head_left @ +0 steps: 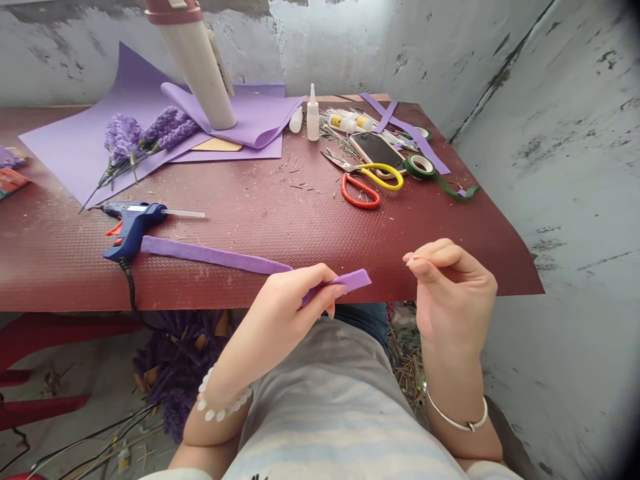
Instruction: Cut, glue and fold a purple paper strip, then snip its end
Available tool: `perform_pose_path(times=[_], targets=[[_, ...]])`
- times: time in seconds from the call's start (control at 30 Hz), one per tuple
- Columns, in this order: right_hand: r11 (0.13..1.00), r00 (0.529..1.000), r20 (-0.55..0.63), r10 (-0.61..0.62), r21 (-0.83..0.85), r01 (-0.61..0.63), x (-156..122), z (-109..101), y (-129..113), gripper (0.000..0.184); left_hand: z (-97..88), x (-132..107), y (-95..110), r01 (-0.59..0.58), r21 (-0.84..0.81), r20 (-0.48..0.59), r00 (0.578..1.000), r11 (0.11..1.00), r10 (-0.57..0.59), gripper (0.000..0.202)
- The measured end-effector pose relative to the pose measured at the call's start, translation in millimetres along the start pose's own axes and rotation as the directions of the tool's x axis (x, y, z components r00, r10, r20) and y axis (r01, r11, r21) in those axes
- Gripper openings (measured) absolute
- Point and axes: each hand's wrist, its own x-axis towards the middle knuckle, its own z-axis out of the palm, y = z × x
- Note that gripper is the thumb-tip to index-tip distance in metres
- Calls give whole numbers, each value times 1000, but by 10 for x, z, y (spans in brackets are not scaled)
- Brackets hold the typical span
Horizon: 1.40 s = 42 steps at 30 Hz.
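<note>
**Fingers [327, 288] pinch purple felt strip [210, 255] at counter's near edge**

The left hand [280, 313] grips the strip between thumb and fingers, its long tail lying on the counter [260, 227] and ending beside a blue hot glue gun [133, 227]. The strip is joined to nothing visible yet. The right hand [450, 293] is just apart, empty, its fingers loosely curled. Several lavender sprays [143, 137] look made up, lying far left on a lilac sheet [75, 157], and more lavender bunches [180, 380] sit below the counter. Far away stand a white glue bottle [313, 115] and a cream flask [200, 73], both shut, their contents hidden.
</note>
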Motion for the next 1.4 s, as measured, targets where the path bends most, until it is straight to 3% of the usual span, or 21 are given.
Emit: perform_pose_path(times=[0.13,0.27,0.4,0.5,0.6,0.73,0.9,1.07,1.2,1.4], targets=[[991,997,74,12,-134,-2,-84,39,-13,4,-10,-1,21,7,-13,-10,1000,1000,-7,23],[969,962,202,182,-206,-140,-131,79,-69,13,-34,4,55,-8,-19,-53,999,1000,7,24],[931,935,123,333,-203,-305,-146,61,-84,12,-41,3,95,-31,-6,-130,991,999,30,24],[921,913,139,383,-139,-365,-153,40,-69,32,-32,-2,104,-26,1,-146,989,1000,26,23],[915,897,182,402,-60,-398,-150,46,-56,39,-19,-4,92,-22,11,-148,989,1000,23,23],[918,887,243,393,-43,-395,-141,84,-41,19,-8,-4,75,-23,24,-138,990,999,26,22],[915,892,206,403,-76,-396,-155,110,-43,15,-21,-9,76,-15,19,-150,989,1000,18,22],[880,855,209,475,-134,-456,-176,104,-82,30,-23,-5,68,-4,34,-158,987,999,9,22],[888,862,215,459,-87,-451,-189,103,-92,45,-9,5,62,-12,50,-164,986,999,20,21],[910,879,239,413,-64,-410,-170,108,-18,26,-10,-16,81,-10,50,-217,976,999,21,21]])
